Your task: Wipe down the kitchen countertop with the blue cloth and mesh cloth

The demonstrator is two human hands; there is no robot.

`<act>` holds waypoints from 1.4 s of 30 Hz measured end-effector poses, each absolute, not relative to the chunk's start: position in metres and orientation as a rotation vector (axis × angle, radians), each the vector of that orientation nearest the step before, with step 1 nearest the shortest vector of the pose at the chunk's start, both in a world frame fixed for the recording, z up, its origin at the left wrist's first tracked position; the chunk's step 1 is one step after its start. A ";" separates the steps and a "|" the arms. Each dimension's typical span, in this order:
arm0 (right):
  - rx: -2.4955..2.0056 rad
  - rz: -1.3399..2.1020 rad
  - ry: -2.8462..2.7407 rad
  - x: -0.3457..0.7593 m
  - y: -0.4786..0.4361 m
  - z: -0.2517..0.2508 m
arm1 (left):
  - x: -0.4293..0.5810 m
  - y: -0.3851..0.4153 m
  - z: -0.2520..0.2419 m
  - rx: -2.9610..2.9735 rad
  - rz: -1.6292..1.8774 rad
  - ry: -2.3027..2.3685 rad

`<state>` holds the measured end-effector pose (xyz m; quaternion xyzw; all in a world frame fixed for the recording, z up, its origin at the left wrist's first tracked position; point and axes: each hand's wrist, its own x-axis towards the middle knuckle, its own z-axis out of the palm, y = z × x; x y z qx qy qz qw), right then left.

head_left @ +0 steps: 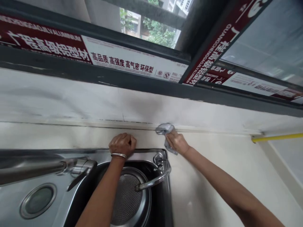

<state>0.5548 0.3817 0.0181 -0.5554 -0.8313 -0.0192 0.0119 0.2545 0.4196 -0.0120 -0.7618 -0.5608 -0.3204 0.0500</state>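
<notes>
A grey striped cloth [165, 128] is gripped in my right hand [178, 142], its upper end lying against the low ledge at the back of the counter [213, 176]. Part of the cloth hangs below my fingers, near the sink's back right corner. My left hand [122, 144] is closed in a fist and rests by the back rim of the sink [142, 155]. A bracelet circles that wrist. Whether the fist holds anything is hidden.
Inside the sink sits a round metal pan [129, 201] with a textured base. A curved chrome spout [156, 181] reaches over it. A larger faucet [80, 167] stands left. The window frame [142, 83] runs above, and a yellow pipe [279, 137] juts in at right.
</notes>
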 end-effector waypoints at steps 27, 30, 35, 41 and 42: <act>-2.272 0.011 -2.290 0.576 0.315 0.036 | 0.253 0.421 0.001 -2.445 -0.885 -1.916; -2.314 0.079 -2.145 0.594 0.266 0.023 | 0.260 0.411 0.016 -2.456 -0.840 -1.984; -2.207 0.120 -1.993 0.602 0.203 0.003 | 0.260 0.335 0.036 -2.682 -0.788 -1.963; -2.028 0.008 -2.038 0.604 0.166 0.002 | 0.163 0.184 0.073 -2.925 -1.025 -1.857; -1.976 -0.026 -2.049 0.604 0.161 0.000 | 0.139 0.161 0.083 -2.884 -1.093 -1.910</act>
